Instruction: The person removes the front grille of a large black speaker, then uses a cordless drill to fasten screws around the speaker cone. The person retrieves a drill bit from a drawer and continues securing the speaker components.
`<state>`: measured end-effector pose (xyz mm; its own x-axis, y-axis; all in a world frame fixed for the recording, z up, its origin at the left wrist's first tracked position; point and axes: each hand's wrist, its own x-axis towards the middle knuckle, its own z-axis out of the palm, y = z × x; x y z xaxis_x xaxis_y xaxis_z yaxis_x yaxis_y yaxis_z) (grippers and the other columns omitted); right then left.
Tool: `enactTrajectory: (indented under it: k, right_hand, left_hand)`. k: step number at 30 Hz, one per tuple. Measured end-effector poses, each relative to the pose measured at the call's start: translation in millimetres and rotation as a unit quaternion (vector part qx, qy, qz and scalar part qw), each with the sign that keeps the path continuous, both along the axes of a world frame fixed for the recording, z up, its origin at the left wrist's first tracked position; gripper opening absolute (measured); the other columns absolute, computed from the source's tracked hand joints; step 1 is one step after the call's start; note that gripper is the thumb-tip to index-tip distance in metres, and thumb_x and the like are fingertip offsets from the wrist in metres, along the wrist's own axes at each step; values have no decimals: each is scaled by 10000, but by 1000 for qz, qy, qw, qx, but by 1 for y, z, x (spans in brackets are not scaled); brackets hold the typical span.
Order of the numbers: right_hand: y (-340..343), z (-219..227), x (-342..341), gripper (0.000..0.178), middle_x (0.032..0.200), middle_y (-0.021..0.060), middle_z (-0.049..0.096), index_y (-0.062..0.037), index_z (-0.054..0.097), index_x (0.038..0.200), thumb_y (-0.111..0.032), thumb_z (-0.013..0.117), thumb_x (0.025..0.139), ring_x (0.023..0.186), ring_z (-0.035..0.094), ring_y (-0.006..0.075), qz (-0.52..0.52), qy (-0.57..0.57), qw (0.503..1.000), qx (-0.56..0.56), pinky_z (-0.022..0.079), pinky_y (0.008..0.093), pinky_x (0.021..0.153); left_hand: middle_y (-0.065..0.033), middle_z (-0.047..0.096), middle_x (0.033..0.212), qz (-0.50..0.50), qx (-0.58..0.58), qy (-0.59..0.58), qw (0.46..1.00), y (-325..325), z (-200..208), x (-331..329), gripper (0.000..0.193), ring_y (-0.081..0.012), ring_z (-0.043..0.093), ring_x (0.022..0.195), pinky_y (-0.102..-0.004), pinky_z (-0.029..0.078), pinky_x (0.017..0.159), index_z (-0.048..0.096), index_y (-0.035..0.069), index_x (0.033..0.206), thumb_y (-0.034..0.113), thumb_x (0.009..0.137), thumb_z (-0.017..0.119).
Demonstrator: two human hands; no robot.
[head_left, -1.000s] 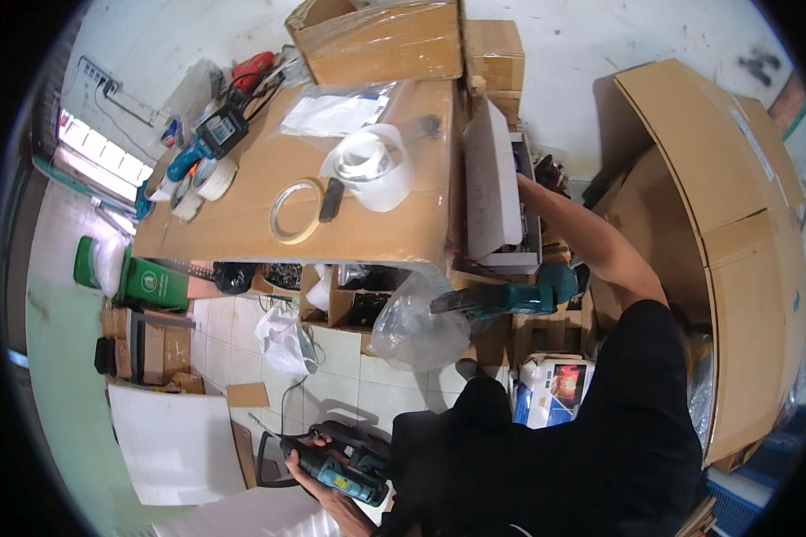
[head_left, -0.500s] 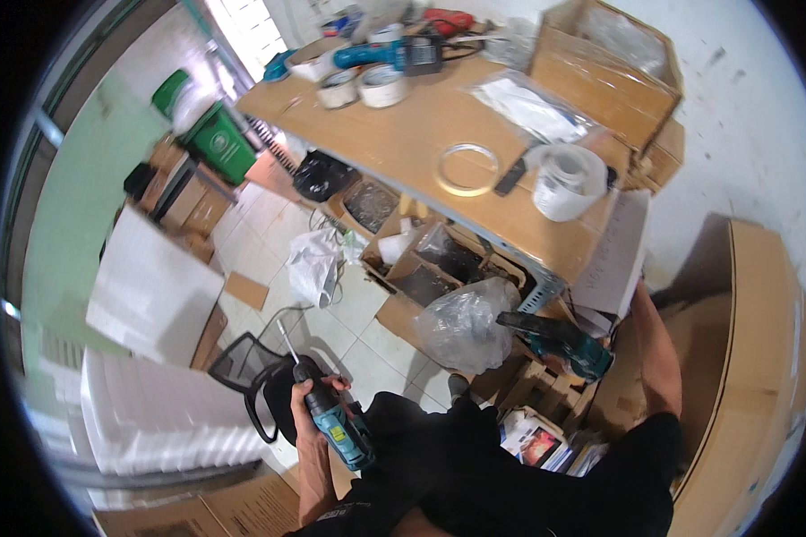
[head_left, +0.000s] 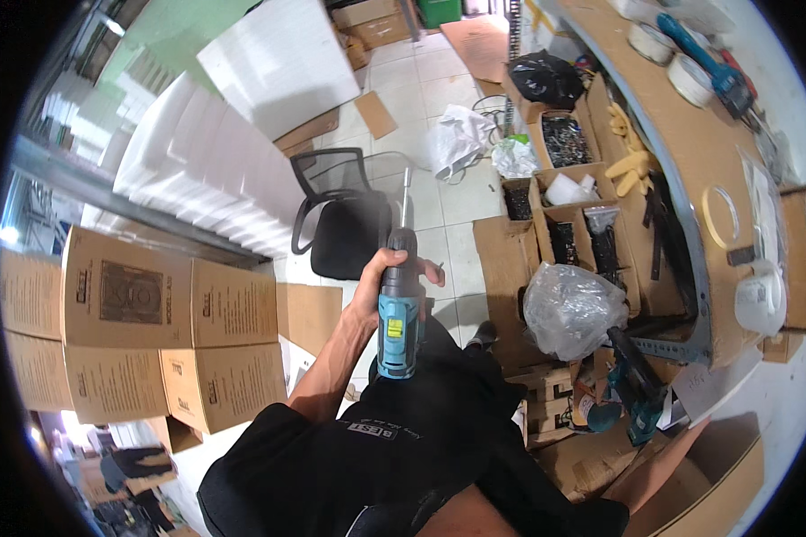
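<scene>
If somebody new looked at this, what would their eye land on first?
Probably the teal cordless drill in the left hand, near the middle, its long silver bit pointing toward the picture's top. Next, perhaps, the stacked cardboard cartons at far left and the clear plastic bag right of centre.

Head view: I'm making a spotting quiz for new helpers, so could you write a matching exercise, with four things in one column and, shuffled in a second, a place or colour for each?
Things:
1. Drill
2. Chair
3. Tape ring
4. Foam slabs

Places and colours:
A. White, to the left of the chair in the picture
B. Held in the left hand
C. Lying on the table
D. Black, on the tiled floor

Right pairs: 1-B, 2-D, 3-C, 4-A.
</scene>
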<state>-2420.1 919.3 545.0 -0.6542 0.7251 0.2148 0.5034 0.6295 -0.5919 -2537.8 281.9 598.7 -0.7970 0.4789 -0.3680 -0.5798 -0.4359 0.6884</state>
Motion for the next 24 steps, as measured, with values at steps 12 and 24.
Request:
enactTrajectory:
  k: [12, 24]
  right_hand:
    - [-118, 79, 2, 304, 1074, 150, 679, 10, 657, 1122, -162, 530, 906, 1005, 632, 314, -27, 188, 978, 86, 476, 413, 884]
    - [-569, 114, -93, 161, 984, 174, 671, 77, 610, 1001, 26, 585, 850, 821, 663, 229, 452, 190, 687, -535, 562, 335, 762]
  left_hand:
    - [-234, 569, 898, 123, -18, 55, 991, -104, 4, 42, 701, -300, 645, 700, -326, 549, 387, 655, -131, 839, 561, 737, 597]
    - [-114, 704, 942, -44, -75, 207, 974, -231, 3, 99, 288, -258, 636, 974, -360, 456, 914, 728, -14, 854, 247, 739, 684]
